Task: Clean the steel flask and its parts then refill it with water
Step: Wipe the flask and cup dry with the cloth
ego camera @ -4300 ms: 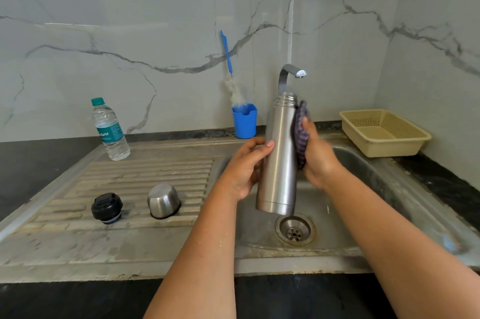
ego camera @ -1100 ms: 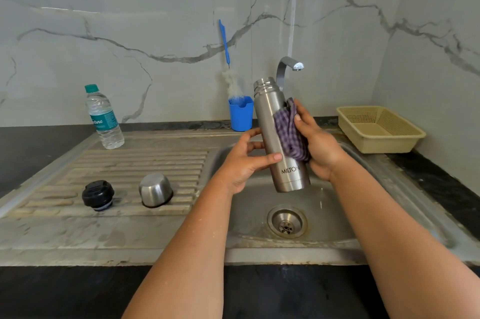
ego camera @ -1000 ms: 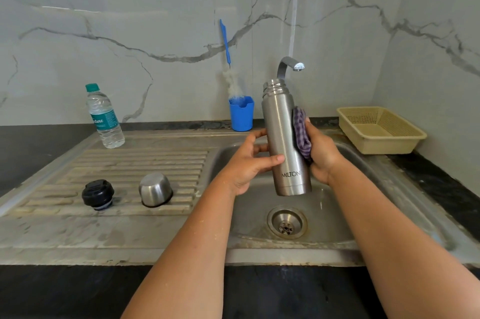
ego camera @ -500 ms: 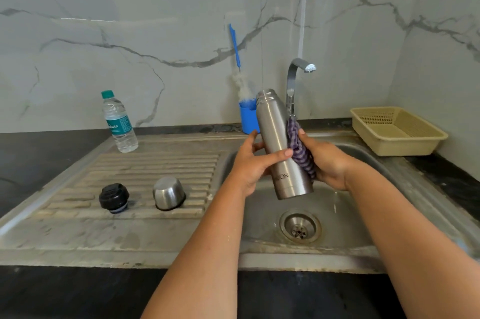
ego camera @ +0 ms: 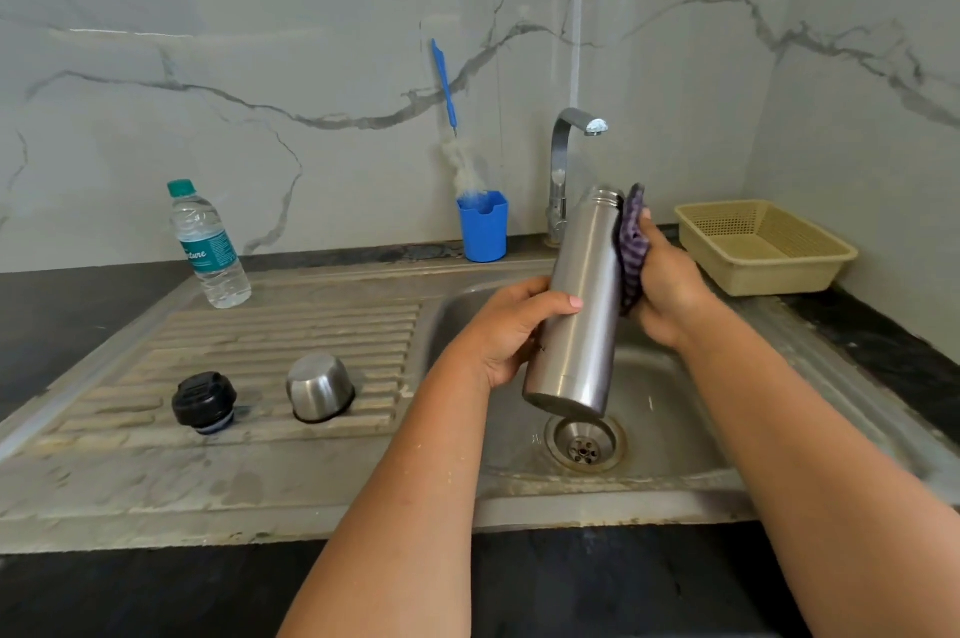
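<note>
The steel flask [ego camera: 579, 304] stands nearly upright over the sink basin [ego camera: 670, 408], its open neck tipped slightly right. My left hand [ego camera: 506, 328] grips its lower body from the left, thumb across the front. My right hand [ego camera: 667, 286] holds a purple checked cloth [ego camera: 631, 242] against the flask's upper right side. On the draining board [ego camera: 291, 341] sit the black inner stopper [ego camera: 204, 402] and the steel cup lid [ego camera: 319, 387], mouth down.
The tap [ego camera: 563, 169] stands behind the flask with no water running. A blue cup [ego camera: 483, 225] with a bottle brush [ego camera: 451, 112] sits at the back. A plastic water bottle [ego camera: 208, 245] stands at the left, a beige basket [ego camera: 761, 245] at the right. The drain [ego camera: 585, 441] lies below the flask.
The flask has swung from leaning left to nearly upright, leaning slightly right. My right hand has slid the cloth up to the flask's neck. The "MILTON" lettering has turned almost out of sight.
</note>
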Demonstrator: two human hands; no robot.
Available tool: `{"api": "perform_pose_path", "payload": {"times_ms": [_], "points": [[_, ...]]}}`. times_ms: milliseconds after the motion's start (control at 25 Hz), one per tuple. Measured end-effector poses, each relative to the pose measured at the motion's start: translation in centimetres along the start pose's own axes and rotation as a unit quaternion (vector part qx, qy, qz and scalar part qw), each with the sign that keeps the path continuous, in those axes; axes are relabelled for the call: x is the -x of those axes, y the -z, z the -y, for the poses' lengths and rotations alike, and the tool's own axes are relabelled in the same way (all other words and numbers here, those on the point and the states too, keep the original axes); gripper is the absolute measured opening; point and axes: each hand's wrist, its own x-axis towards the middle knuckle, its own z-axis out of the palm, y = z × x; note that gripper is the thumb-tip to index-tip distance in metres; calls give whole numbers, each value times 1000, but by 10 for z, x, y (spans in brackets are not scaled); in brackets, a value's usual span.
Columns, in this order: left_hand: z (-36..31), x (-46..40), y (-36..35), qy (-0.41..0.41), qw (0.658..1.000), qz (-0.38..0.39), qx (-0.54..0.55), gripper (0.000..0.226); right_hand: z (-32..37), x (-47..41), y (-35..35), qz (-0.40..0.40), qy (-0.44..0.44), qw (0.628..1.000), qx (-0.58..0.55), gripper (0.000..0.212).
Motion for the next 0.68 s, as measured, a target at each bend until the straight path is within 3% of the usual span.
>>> {"api": "perform_pose_path", "payload": {"times_ms": [160, 240, 400, 480, 560, 680], "points": [[-1, -8, 7, -38, 972, -209, 104, 27, -25, 16, -26, 131, 33, 961, 240, 43], [-1, -10, 23, -37, 936, -270, 221, 30, -31, 18, -34, 158, 44, 950, 265, 42], [-11, -4, 23, -39, 851, -275, 446, 42, -36, 19, -40, 81, -35, 990, 114, 46], [-17, -5, 15, -53, 806, -284, 517, 44, -47, 21, -47, 29, 43, 990, 132, 45], [-17, -7, 11, -43, 797, -289, 529, 41, -58, 27, -55, -4, 156, 958, 240, 50], [-14, -8, 6, -7, 827, -252, 502, 49, -56, 35, -56, -11, 218, 931, 293, 56]]}}
